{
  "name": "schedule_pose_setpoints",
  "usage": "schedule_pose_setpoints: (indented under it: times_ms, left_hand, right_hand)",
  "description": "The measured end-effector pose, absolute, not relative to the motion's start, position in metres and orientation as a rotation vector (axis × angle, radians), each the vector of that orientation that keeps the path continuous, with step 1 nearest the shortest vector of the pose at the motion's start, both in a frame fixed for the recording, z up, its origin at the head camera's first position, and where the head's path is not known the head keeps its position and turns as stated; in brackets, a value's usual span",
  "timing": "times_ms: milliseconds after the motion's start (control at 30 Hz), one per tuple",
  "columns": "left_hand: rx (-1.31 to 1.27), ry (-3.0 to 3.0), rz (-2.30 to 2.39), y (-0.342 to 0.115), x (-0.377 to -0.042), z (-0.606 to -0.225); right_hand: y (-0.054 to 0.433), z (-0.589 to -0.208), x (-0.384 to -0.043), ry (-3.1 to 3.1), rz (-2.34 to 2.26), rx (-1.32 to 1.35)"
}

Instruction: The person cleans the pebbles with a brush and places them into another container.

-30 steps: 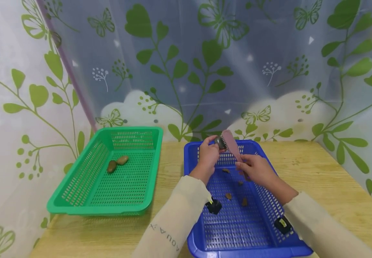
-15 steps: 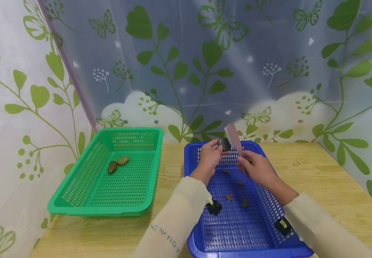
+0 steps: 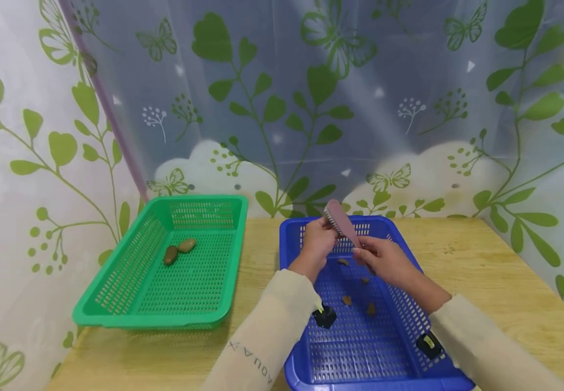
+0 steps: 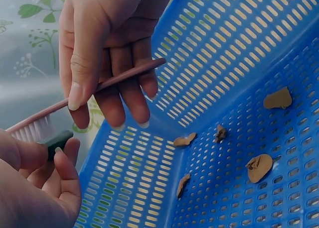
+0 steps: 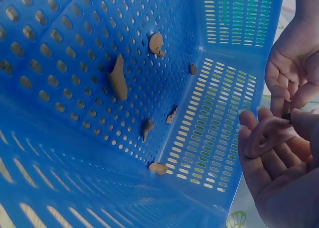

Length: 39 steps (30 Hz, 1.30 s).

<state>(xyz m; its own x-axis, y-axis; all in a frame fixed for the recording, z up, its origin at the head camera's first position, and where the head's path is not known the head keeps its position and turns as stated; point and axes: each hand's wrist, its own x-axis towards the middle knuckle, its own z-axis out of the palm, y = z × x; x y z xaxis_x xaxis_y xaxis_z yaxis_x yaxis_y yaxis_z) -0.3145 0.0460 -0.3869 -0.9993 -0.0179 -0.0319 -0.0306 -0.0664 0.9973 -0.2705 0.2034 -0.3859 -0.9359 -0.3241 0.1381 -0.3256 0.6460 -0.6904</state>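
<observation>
My left hand holds a small, dark, smooth stone between thumb and fingers, over the far end of a blue basket. In the head view that stone is mostly hidden behind the brush. My right hand pinches the handle of a pink brush with pale bristles. Its bristles face the stone and are right at its surface in the left wrist view. Several brown flakes, like bits of dried mud, lie on the basket floor, one of them a rounded flake.
Left of the blue basket stands a green basket with two brown stones, a darker one and a lighter one. Both baskets rest on a wooden table. A leaf-patterned curtain hangs behind.
The brush first lifted up and right off the stone, exposing it, then came back down and left over it. My left hand stays nearly in place; the flakes lie unchanged.
</observation>
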Motion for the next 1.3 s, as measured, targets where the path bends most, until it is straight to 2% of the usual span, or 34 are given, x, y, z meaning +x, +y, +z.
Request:
schedule_pose_setpoints:
  times_ms: [367,833,1300]
  left_hand:
    - [-0.06,2.216,2.245,0.0461,-0.3149,-0.3886]
    - [-0.023,2.062,2.357,0.047,-0.3197,-0.3912]
    - [-0.053,2.184,2.235,0.0483,-0.3179,-0.3937]
  right_hand:
    - [0.2055,-0.3834,-0.2694,-2.891,1.211,0.603]
    - [0.2075,-0.3799,-0.2708,-2.913,1.058,0.304]
    - [0.2093,-0.3788,-0.272,-2.855,1.135,0.216]
